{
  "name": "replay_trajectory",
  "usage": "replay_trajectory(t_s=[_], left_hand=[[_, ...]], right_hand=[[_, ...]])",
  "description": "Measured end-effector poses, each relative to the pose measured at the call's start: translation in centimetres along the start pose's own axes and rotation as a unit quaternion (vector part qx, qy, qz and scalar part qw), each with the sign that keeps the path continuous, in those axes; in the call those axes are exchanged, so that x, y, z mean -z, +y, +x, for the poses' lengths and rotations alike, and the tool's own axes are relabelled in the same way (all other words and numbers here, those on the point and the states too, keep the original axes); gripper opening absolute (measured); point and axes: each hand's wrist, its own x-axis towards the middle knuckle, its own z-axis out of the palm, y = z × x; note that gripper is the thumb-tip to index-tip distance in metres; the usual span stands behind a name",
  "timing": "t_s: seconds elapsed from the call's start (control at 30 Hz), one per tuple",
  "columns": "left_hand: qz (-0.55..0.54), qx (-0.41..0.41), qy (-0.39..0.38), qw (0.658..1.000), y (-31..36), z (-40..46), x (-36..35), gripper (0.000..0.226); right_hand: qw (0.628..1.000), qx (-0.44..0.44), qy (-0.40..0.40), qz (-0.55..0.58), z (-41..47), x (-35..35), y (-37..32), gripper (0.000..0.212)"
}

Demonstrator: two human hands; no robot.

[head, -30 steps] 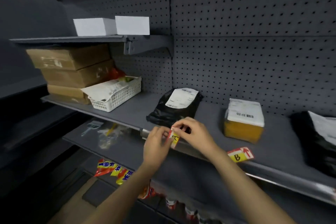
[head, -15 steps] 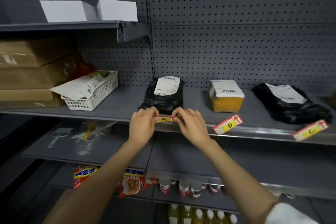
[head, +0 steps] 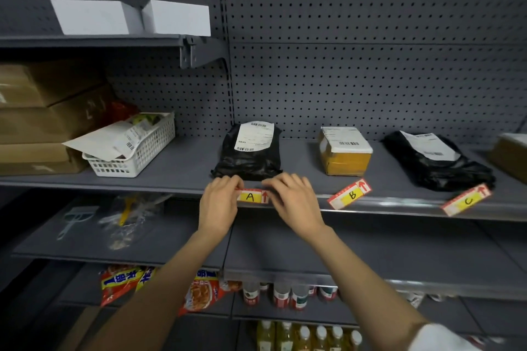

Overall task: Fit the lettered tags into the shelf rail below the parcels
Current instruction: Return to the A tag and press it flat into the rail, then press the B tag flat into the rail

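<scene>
The A tag (head: 251,196), yellow with a red border and arrow, stands upright against the shelf rail (head: 399,206) below the black parcel (head: 251,155). My left hand (head: 219,202) pinches its left end and my right hand (head: 293,198) presses its right end and top edge. The B tag (head: 350,194) lies tilted on the shelf front below the yellow box parcel (head: 345,155). The C tag (head: 467,200) lies tilted below the second black parcel (head: 433,161).
A white basket (head: 134,155) with papers and stacked cardboard boxes (head: 42,111) sit at the left of the same shelf. Two white boxes (head: 131,17) rest on the upper shelf. Snack packets (head: 159,285) and bottles (head: 288,293) fill the lower shelves. A brown box (head: 510,154) sits far right.
The A tag has turned from flat on the shelf edge to upright against the rail, with both hands still on its ends. The view has settled facing the shelf squarely.
</scene>
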Motion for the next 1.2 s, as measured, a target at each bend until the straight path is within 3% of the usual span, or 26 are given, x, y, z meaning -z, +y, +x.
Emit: replay_trajectory(t_s=[0.33, 0.57, 0.7, 0.83, 1.07, 1.2], left_hand=[[0.001, 0.004, 0.012, 1.000, 0.3, -1.1, -0.8, 0.023], [-0.104, -0.015, 0.001, 0.994, 6.8, 1.1, -1.8, 0.030], [-0.139, -0.043, -0.034, 0.989, 10.5, 1.6, -3.8, 0.028], [-0.108, -0.097, -0.058, 0.988, 12.9, 1.5, -6.0, 0.031], [-0.100, -0.117, -0.057, 0.986, 15.1, 1.4, -7.6, 0.027], [-0.090, -0.112, -0.062, 0.988, 14.9, 0.9, -7.9, 0.025]], right_hand=[[1.000, 0.007, -0.011, 0.006, -1.1, -0.2, 0.5, 0.020], [0.996, -0.067, 0.047, -0.042, -1.4, 5.1, 5.1, 0.020], [0.986, -0.143, 0.025, -0.083, -3.5, 8.0, 9.5, 0.017], [0.980, -0.168, -0.003, -0.108, -6.1, 9.1, 11.6, 0.012], [0.965, -0.261, 0.003, 0.008, -7.7, 9.1, 12.7, 0.010], [0.964, -0.264, 0.000, 0.026, -7.1, 8.8, 12.6, 0.011]])
